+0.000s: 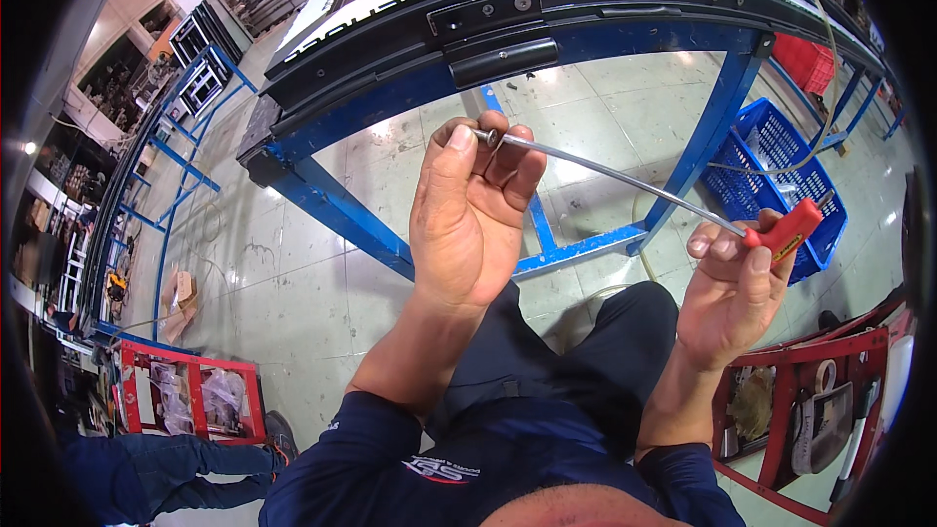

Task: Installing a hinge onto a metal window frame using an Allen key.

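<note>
Holding a small screw (484, 137) between thumb and fingers of the left hand (473, 210), with palm turned up, in the head view. Gripping the red handle (795, 227) of a driver (625, 182) in the right hand (734, 288), with fingers curled round it and thumb along its near side. Bridging both hands with the driver's slim shaft, aslant, its tip at the screw's head; too small to tell whether seated in it. Facing a black frame (366, 63) with a bolted plate (459, 22), on a blue bench (717, 122). Near a blue crate (728, 172) on the floor at right, short of a red crate (805, 63). Flanked by red carts (198, 395), with a person in jeans (200, 459) at lower left.
</note>
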The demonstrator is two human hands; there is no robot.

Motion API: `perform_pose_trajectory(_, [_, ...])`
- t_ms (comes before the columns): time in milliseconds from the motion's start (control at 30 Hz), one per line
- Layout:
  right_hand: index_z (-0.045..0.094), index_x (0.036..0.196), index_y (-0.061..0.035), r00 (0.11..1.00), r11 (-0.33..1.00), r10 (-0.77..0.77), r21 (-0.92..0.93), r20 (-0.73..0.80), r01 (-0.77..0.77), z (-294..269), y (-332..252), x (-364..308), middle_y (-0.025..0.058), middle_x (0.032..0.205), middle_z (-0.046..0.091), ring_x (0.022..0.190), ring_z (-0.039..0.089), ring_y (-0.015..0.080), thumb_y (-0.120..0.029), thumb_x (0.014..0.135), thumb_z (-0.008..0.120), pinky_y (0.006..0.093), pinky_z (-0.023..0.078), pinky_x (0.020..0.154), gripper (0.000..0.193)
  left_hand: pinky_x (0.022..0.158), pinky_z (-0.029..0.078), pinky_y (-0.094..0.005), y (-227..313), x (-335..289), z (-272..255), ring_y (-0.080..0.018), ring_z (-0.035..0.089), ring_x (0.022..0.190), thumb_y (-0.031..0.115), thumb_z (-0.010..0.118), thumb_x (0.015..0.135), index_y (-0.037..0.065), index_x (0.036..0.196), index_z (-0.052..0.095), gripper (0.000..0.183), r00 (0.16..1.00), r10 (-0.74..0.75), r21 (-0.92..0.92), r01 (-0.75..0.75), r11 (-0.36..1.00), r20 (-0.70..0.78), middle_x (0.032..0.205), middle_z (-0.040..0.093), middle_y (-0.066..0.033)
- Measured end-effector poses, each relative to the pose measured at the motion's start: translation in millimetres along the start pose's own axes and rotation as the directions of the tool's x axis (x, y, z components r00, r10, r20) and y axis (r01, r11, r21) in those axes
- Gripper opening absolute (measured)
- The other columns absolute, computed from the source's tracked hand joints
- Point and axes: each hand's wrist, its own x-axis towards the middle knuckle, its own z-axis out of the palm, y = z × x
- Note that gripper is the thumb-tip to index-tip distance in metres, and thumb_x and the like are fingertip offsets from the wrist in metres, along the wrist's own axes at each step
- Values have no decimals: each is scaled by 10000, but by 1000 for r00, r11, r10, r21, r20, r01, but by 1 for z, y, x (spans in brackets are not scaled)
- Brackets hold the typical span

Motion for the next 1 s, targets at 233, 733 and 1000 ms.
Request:
perform_pose_trajectory(233, [487,1331,27,999,998,28,-49,-23,-29,-1,7,1,132,860,683,777,658,236,-127,988,592,433,549,706,391,947,581,-387,-3,0,1,-218,646,1120,187,522,1054,101,1137,556,125,1000,-15,16,15,1000,-13,1199,637,-80])
perform_pose_trajectory(733, [477,1223,-10,983,945,-20,-317,181,78,2,-15,-8,166,752,652,662,643,266,-202,985,640,408,534,654,346,979,569,-418,-7,7,30,-184,655,1098,221,502,1065,132,1211,593,194,997,15,-112,-6,994,79,1169,668,-51])
perform_pose_trajectory(1000, [437,1229,-18,837,587,-326,-600,439,543,28,-22,-14,130,770,658,673,630,209,-183,1012,593,368,514,695,314,1045,527,-442,4,26,42,-205,666,1058,287,496,1065,104,1195,612,252,970,-185,-280,223,934,156,1090,690,-56])
